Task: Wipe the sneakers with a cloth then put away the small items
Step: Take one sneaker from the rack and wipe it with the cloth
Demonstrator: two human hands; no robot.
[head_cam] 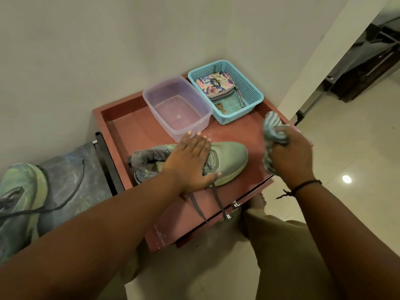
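Red table point(138, 126) — left hand point(190, 163) flat on sneaker point(229, 161); right hand point(292, 154) grips cloth point(273, 131)

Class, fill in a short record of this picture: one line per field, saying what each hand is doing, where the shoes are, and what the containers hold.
left hand: lies flat on the sneaker, fingers straight
right hand: grips a striped cloth, held off the sneaker
surface: red table
second sneaker: left of the table, on a grey surface
clear tub: nothing visible inside
blue basket: holds a patterned wallet and a key
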